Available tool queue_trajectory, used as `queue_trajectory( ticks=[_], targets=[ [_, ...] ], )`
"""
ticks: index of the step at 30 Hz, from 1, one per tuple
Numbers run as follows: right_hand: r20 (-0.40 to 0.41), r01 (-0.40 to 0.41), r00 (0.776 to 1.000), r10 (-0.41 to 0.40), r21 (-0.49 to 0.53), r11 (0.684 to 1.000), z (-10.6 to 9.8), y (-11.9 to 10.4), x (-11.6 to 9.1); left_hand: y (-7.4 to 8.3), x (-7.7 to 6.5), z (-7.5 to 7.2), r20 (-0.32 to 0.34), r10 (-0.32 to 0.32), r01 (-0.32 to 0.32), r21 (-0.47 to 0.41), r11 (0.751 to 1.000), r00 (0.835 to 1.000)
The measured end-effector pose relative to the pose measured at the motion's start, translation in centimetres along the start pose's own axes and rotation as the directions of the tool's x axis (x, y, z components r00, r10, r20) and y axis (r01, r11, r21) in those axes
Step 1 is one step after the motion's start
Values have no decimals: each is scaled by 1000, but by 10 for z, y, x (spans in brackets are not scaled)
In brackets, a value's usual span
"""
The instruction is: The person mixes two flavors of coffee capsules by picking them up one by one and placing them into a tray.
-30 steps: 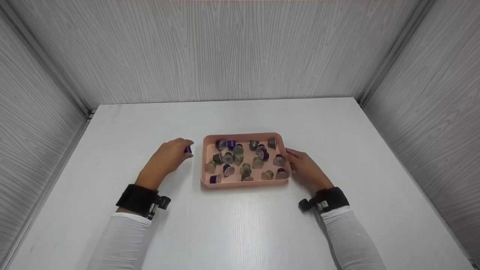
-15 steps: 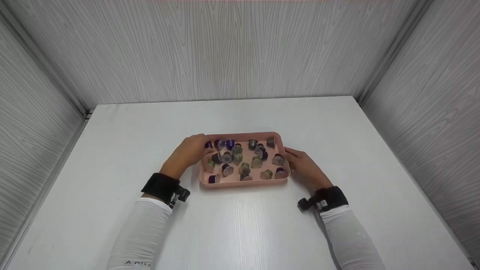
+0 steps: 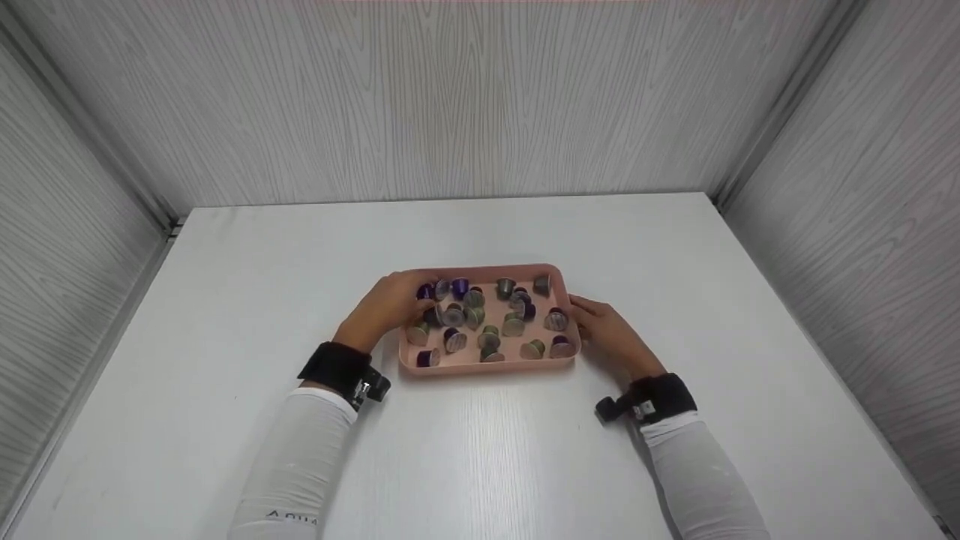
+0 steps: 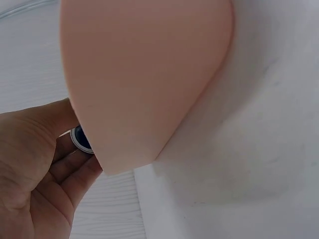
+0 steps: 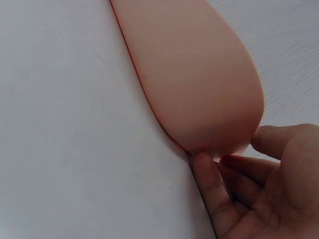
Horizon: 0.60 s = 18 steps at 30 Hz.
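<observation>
A shallow pink tray (image 3: 487,368) with rounded corners lies on the white table, holding several coffee capsules in purple, green and grey, many on their sides. My left hand (image 3: 390,304) reaches over the tray's left wall and pinches a dark purple coffee capsule (image 3: 426,291) between thumb and fingers, low among the others. In the left wrist view the silver rim of that capsule (image 4: 79,139) peeks out between the left hand (image 4: 40,164) and the tray wall (image 4: 134,74). On the opposite side my right hand (image 3: 611,334) grips the tray's right wall, its thumb at the rim in the right wrist view.
The white table (image 3: 480,450) runs back to a grey wood-grain panel (image 3: 450,97). Similar side panels stand at left and right. Each wrist wears a black strap (image 3: 341,371) with a small camera.
My left hand has moved right, from beside the tray to over its left end, carrying the purple capsule. The right hand has stayed on the tray, which has barely shifted.
</observation>
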State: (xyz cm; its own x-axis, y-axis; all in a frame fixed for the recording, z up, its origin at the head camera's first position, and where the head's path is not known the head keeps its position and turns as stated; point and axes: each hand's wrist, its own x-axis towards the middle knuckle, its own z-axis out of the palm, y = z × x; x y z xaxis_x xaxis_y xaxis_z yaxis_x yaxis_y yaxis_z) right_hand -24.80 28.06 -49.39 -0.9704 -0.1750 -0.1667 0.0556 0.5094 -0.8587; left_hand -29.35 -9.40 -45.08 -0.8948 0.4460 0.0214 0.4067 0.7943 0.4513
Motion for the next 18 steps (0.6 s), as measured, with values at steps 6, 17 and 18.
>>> queue_trajectory(
  ticks=[6, 17, 18],
  targets=[
    [0, 0, 1000, 0, 14, 1000, 0, -2, -3, -4, -3, 3, -35, 32, -33, -11, 999, 999],
    [5, -35, 999, 35, 17, 999, 1, -4, -4, -14, -22, 5, -159, 130, -131, 2, 991, 979],
    [6, -33, 999, 33, 13, 999, 1, -4, -4, -15, -23, 5, -169, 132, -134, 0, 991, 977]
  ],
)
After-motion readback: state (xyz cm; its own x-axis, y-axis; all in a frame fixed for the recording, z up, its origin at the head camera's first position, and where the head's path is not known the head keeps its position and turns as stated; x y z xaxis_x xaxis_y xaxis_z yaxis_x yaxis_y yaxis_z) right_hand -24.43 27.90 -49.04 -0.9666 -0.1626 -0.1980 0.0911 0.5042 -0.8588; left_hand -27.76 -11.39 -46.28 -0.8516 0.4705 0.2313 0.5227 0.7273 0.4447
